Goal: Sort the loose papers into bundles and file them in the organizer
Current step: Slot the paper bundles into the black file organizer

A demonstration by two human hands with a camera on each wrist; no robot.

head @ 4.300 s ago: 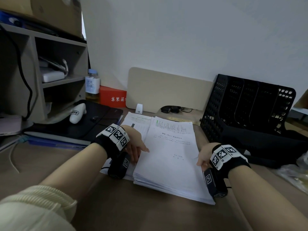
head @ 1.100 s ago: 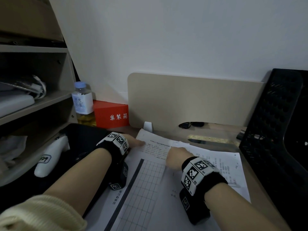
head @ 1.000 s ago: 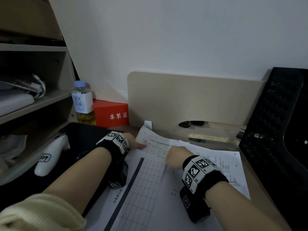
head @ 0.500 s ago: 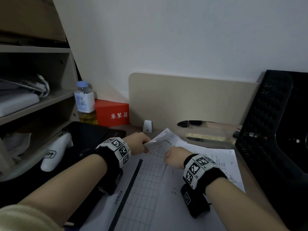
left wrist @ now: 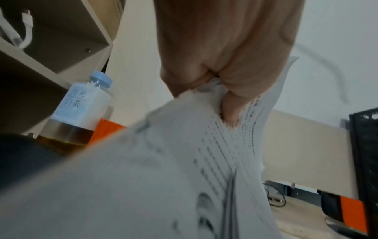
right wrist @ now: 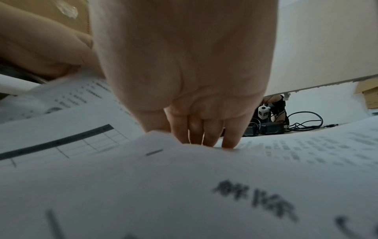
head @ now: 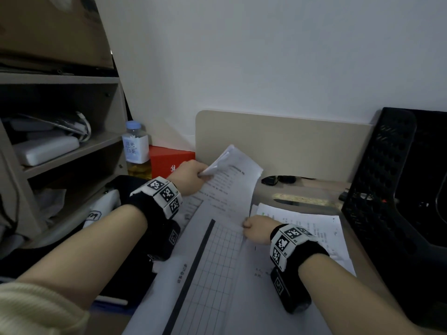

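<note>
Two hands working: I am separating sheets from the paper spread, taking that spread as my landmark.
Organizer [head: 387,189]: black mesh, standing just right of the spread; nothing is going into it yet, as far as I can see.
Paper spread [head: 242,298]: lying flat in front of me, between the organizer and the dark things on my left; a gridded form [head: 212,257] is showing on its left part and printed pages [head: 312,228] on its right.
Lifted sheets [head: 232,187]: rising from the far left part of the spread, curling and bending under their own weight.
Left hand [head: 191,176]: I am pinching the far corner of the lifted sheets between thumb and curled fingers, and the corner is crumpling there.
Right hand [head: 256,232]: I am pressing on the spread at the near edge of the lifted sheets; my fingers [right wrist: 196,132] are reaching forward onto the page, holding nothing.
Handling: I am judging these sheets light, limp, slippery against each other and easy to crease.
Grip: I am thinking a broader hold along an edge would be suiting them better than this corner.
</note>
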